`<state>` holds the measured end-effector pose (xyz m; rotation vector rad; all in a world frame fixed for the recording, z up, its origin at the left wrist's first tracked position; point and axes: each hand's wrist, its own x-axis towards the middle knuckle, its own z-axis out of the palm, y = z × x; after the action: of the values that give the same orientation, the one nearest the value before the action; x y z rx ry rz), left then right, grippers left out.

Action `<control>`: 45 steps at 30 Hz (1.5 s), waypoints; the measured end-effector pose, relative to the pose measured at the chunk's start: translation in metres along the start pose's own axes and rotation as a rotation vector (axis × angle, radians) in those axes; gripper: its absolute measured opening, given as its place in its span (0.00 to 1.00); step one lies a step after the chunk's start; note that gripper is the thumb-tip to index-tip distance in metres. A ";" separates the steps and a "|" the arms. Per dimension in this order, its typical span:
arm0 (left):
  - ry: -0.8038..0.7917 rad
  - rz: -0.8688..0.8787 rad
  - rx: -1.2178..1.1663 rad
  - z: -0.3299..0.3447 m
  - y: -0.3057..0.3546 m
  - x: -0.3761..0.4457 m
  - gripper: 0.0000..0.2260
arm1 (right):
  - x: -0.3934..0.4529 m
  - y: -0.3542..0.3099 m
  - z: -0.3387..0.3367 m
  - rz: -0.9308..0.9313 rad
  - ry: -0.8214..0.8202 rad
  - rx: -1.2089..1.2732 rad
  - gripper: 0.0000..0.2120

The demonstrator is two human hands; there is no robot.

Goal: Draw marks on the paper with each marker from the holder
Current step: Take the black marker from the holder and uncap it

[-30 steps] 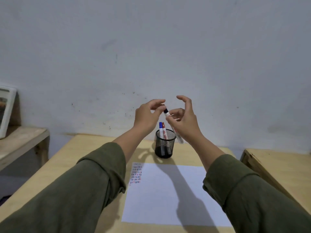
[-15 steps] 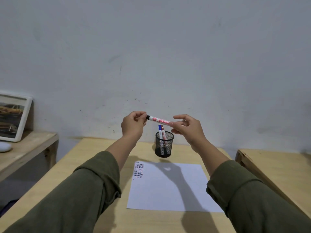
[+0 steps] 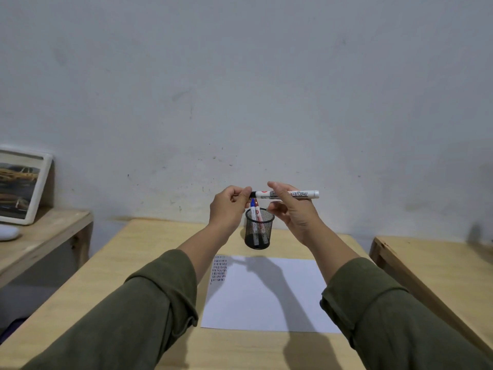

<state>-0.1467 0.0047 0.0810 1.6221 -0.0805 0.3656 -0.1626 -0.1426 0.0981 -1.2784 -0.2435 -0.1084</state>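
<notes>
I hold a white board marker (image 3: 301,194) level in the air above the black mesh holder (image 3: 259,228). My right hand (image 3: 292,211) grips its barrel. My left hand (image 3: 230,206) pinches the black cap at the marker's left end. In the holder stand a blue-capped marker (image 3: 253,203) and a red-capped one (image 3: 256,209). A white sheet of paper (image 3: 266,295) lies on the wooden table (image 3: 138,263) in front of the holder, with rows of short marks (image 3: 219,268) in its top left corner.
A framed picture (image 3: 22,184) leans on the wall on a low wooden shelf (image 3: 45,233) at the left, with a white object (image 3: 8,232) beside it. Another wooden table (image 3: 437,265) stands at the right.
The marker has turned from upright to level and both hands now grip it, left on the cap, right on the barrel. The view has tilted up.
</notes>
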 end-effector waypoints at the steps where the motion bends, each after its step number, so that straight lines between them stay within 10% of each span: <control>1: -0.011 0.011 -0.005 0.001 -0.001 -0.001 0.06 | -0.001 0.001 0.001 0.006 -0.007 -0.019 0.07; 33: 0.013 -0.455 -0.229 -0.021 -0.037 0.003 0.14 | -0.004 0.041 0.003 0.079 -0.201 -0.093 0.05; 45: 0.165 -0.210 0.516 -0.073 -0.084 -0.010 0.11 | -0.014 0.074 0.000 0.190 -0.118 -0.005 0.13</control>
<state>-0.1465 0.0825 0.0003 2.0780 0.3327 0.3747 -0.1602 -0.1222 0.0252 -1.3082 -0.2214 0.1292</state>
